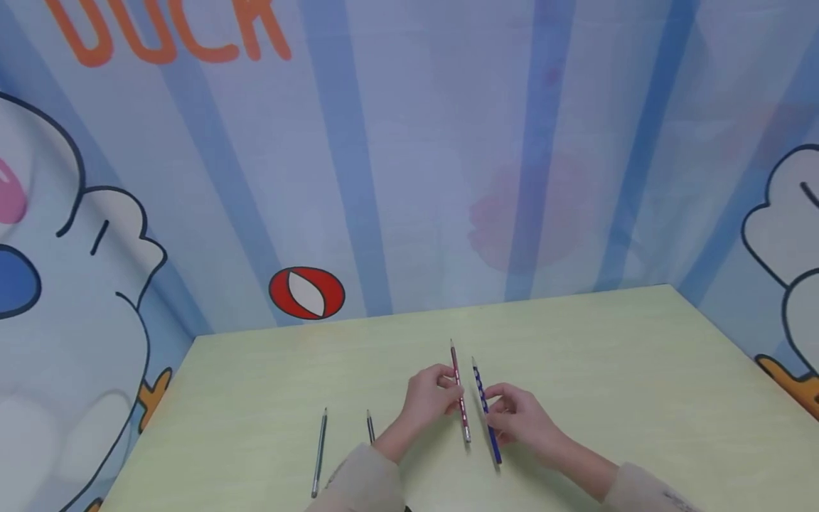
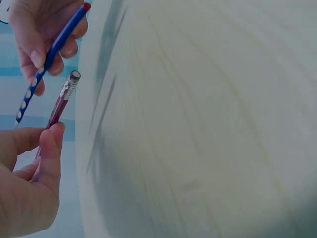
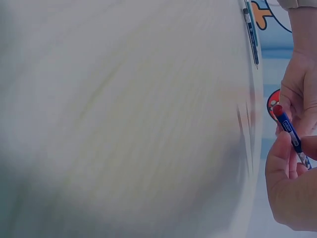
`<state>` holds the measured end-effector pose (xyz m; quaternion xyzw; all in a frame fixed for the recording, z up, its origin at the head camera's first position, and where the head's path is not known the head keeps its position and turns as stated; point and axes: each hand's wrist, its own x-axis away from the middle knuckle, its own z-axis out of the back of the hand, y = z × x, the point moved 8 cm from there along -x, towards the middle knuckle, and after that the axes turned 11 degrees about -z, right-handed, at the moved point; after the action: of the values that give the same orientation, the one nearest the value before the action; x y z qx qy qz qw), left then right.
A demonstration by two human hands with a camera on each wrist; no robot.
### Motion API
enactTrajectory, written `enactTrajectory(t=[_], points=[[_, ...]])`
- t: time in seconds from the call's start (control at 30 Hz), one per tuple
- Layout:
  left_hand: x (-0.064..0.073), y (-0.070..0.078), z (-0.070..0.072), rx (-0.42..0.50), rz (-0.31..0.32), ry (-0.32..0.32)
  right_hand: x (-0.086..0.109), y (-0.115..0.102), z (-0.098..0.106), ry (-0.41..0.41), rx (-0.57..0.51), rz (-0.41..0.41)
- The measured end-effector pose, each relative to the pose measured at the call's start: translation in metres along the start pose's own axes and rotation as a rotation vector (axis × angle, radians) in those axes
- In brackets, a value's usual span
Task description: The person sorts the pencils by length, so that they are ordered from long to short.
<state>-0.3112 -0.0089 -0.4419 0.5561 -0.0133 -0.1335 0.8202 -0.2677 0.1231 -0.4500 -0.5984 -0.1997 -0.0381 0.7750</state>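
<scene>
Blue-striped backdrop cloth [image 1: 441, 142] is standing behind the desk [image 1: 627, 377], showing orange lettering [image 1: 217, 54] at upper left, cartoon figures at both sides and a red-and-white ball print [image 1: 307, 293] just above the far desk edge. The desk is presenting a pale yellow-green surface.

Left hand [image 1: 430, 393]: thumb and fingers are pinching a dark red pencil [image 1: 463, 416]. This pencil is pointing away from the person, its silver-banded eraser end facing back toward the wearer. Right hand [image 1: 521, 421]: thumb and fingers are pinching a blue pencil [image 1: 481, 393], which is likewise pointing toward the backdrop. The left wrist view is showing its red end cap and a row of pale oval marks toward the tip.

Both gripped pencils are hanging clear of the desk, side by side, with a gap between them; their thin shadows are falling on the surface below.

Two further pencils are lying on the desk to the left. One dark pencil [image 1: 320, 453] is resting in full view; a second pencil [image 1: 370, 427] is lying nearer the left forearm, which is covering its lower part in the head view. Light sleeves [image 1: 365, 478] are covering both forearms.
</scene>
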Motion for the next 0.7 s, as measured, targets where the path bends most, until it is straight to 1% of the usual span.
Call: enactTrajectory(t=[0.1, 0.2, 0.4, 0.7], points=[[-0.007, -0.005, -0.008, -0.031, 0.031, 0.001, 0.002, 0.003, 0.009, 0.029, 0.01, -0.015], [-0.012, -0.008, -0.015, -0.075, 0.043, -0.002, 0.004, 0.005, 0.016, 0.047, 0.016, -0.016], [-0.017, -0.011, -0.023, -0.147, 0.07, -0.016, 0.004, 0.009, 0.023, 0.065, 0.015, -0.018], [-0.021, -0.014, -0.027, -0.261, 0.054, 0.008, 0.004, 0.013, 0.025, 0.064, -0.002, -0.033]])
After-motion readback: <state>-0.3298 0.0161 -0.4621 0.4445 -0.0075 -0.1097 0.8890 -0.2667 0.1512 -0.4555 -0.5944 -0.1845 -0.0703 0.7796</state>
